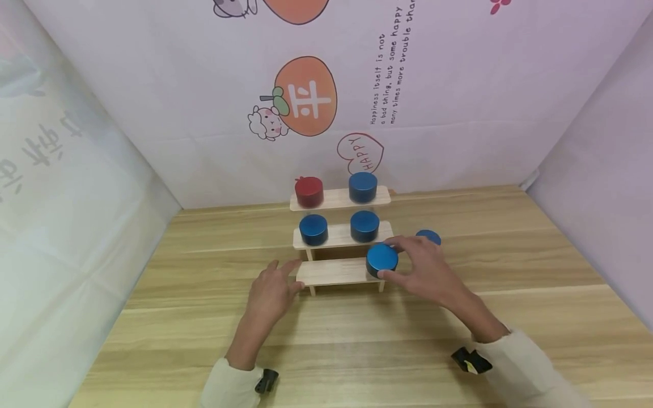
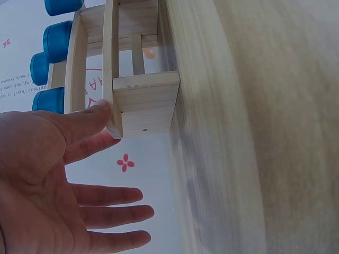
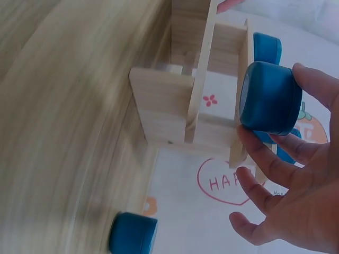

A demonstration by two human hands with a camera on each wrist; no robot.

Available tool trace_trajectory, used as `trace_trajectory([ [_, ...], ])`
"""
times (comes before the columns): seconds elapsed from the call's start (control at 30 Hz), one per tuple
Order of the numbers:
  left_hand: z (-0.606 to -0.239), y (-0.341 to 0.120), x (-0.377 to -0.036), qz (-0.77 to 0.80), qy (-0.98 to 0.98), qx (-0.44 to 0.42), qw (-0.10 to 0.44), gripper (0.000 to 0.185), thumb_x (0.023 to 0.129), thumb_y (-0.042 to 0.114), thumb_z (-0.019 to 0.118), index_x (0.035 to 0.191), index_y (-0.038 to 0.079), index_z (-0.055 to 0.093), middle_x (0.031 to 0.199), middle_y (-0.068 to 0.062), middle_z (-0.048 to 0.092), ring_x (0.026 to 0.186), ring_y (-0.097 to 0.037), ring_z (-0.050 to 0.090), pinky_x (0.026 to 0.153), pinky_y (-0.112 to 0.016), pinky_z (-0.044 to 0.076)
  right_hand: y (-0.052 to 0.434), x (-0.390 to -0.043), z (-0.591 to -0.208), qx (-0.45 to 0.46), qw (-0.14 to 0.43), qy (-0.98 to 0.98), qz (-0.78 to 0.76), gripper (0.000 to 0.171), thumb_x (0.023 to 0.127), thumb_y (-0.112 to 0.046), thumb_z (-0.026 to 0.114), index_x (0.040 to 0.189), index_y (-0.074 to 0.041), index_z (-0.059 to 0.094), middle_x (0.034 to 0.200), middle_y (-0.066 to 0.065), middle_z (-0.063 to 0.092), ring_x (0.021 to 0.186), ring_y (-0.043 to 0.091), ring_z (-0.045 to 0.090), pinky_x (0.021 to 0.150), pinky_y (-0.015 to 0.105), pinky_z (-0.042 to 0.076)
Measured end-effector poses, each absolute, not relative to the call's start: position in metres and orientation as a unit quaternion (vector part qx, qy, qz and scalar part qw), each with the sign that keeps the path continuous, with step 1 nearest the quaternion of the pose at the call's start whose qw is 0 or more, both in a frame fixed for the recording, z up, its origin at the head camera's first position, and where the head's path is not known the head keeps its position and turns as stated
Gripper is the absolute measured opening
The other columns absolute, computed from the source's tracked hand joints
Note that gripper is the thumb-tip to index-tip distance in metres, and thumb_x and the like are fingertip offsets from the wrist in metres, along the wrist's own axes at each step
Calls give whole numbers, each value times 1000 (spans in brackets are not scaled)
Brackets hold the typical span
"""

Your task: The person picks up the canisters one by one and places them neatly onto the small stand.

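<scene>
On lowest step of three-tier pale wooden stand (image 1: 331,271), right end: right hand (image 1: 425,271) pinches blue round puck (image 1: 381,259). Left hand (image 1: 270,292), fingers spread, braces left edge. Best seated flat, clear of step's rim

Wooden table (image 1: 510,340), cartoon-printed pale backdrop (image 1: 459,85)

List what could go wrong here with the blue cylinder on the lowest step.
The blue cylinder sits near the right end of the lowest step, so it could slip off as the right hand lets go. The left hand only touches the rack with straight fingers; a nudge might shift it and shake the other cylinders.
</scene>
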State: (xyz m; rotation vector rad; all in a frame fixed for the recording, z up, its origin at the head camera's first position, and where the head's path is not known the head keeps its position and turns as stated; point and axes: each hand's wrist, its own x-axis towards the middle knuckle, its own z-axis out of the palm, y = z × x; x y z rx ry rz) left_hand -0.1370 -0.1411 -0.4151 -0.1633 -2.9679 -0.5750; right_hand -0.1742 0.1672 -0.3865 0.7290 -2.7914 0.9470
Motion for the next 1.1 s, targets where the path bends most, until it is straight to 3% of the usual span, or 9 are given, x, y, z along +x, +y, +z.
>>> trace_trajectory([
  [0.33, -417, -143, -137, -199, -978, -40, 50, 49, 90, 25, 77, 135, 13, 64, 134, -33, 54, 117, -51, 56, 90, -61, 50, 140, -168, -387, 234, 23, -914, 330, 59, 86, -37, 79, 132, -7, 62, 122, 12, 64, 126, 39, 44, 106, 70, 21],
  [0.63, -417, -143, -137, -192, -979, -42, 58, 49, 89, 26, 78, 134, 14, 65, 133, -34, 54, 116, -51, 57, 90, -61, 50, 118, -164, -391, 243, 23, -912, 330, 57, 84, -37, 81, 131, -9, 63, 131, 11, 61, 128, 39, 43, 102, 66, 33],
  [0.9, -416, -142, -136, -188, -980, -36, 54, 48, 89, 25, 77, 134, 13, 66, 133, -33, 55, 118, -50, 56, 92, -61, 49, 101, -165, -398, 258, 18, -907, 333, 56, 84, -38, 82, 130, -11, 63, 128, 9, 62, 123, 38, 47, 94, 61, 45],
  [1.1, -417, -141, -138, -186, -980, -37, 58, 48, 90, 26, 77, 134, 14, 66, 133, -32, 55, 118, -50, 56, 92, -60, 49, 84, -165, -401, 267, 43, -905, 329, 58, 81, -37, 84, 128, -10, 64, 122, 9, 66, 120, 39, 50, 98, 64, 39],
])
